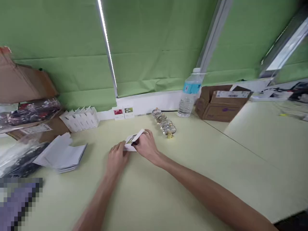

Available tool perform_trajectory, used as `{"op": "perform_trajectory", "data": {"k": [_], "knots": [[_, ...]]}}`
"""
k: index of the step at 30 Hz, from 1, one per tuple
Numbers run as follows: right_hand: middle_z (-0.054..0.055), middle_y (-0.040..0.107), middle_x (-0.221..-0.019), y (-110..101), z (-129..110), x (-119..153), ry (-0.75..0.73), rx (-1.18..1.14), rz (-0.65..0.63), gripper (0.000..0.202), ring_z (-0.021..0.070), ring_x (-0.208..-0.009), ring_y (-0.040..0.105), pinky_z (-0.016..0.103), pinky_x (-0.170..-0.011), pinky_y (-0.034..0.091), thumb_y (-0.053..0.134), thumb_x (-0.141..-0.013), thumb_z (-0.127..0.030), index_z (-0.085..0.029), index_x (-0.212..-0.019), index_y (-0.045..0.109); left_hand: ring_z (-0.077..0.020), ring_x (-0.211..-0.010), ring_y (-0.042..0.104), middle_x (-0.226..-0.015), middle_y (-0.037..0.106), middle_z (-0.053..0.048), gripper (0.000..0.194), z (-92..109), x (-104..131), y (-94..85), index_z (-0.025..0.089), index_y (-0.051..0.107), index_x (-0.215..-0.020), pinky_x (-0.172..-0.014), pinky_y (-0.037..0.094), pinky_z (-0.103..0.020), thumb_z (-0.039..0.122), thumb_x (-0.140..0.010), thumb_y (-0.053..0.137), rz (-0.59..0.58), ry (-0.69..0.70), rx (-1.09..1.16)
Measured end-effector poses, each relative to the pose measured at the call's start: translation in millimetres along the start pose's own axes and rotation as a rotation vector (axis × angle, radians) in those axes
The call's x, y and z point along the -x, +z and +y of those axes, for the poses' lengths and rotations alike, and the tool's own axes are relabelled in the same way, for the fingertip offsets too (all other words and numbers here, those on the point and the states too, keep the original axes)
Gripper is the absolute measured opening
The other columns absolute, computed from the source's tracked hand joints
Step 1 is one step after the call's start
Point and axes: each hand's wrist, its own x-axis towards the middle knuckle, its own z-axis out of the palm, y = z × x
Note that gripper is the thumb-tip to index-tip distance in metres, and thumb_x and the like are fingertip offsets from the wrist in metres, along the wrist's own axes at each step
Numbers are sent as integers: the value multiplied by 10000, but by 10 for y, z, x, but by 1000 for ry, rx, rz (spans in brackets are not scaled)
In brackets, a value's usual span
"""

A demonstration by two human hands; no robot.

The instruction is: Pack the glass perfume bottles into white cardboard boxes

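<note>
A small white box (130,147) with a printed picture lies on the pale table between my hands. My left hand (117,158) grips its left end, the fingers closed on it. At the box's right, open end is my right hand (146,145), closed, with its fingertips at a raised flap and partly inside. Something dark shows by those fingertips, too small to make out. Behind and to the right lies a row of clear glass bottles (164,122) with gold-coloured necks.
Two small printed boxes (123,113) stand by the wall. White boxes (80,119) and folded white sheets (63,154) are at left. A water bottle (189,96) and brown carton (220,106) stand at back right. Plastic-wrapped dark items (24,157) lie far left.
</note>
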Motion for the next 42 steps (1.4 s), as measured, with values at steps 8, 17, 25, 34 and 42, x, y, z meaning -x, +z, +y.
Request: {"op": "perform_trajectory", "data": {"k": [8,17,25,34,42], "knots": [[22,678,-678,-66,-13,-27,-17,10,2,178,189,-866,607,377,-1092,46,548,-759,-266,-217,-623,653,-216,-1020,618,-1145,662,-56,322,35,-10,-14,234,531,-1196,-861,466,-322,278,-878,504,-14,20,-8],[5,631,-581,-354,5,-57,-31,7,40,146,158,-670,571,347,-979,273,548,-677,-211,-200,-539,595,-227,-956,636,-1024,696,-66,306,-8,-28,-22,237,557,-1162,-846,459,-338,288,-862,525,0,-19,-74],[65,689,-680,-404,-1,-63,-11,54,-16,161,176,-655,590,268,-688,355,552,-727,-253,-178,-685,688,-214,-988,633,-1075,687,-57,294,5,-36,-56,247,563,-1147,-845,454,-310,281,-857,527,-36,-61,-35],[37,684,-745,-592,38,-43,6,-46,-145,189,156,-672,575,242,-573,296,537,-801,-255,-213,-832,719,-215,-950,639,-1001,698,-58,297,-13,-24,-78,253,565,-1153,-780,453,-293,307,-868,506,-44,-86,-8],[25,592,-621,-838,166,-51,72,57,-265,213,139,-586,507,251,-523,246,553,-789,-345,-190,-701,669,-206,-920,628,-985,688,-45,292,-24,-37,-86,263,575,-1134,-731,428,-280,355,-862,520,-39,-175,67]]}}
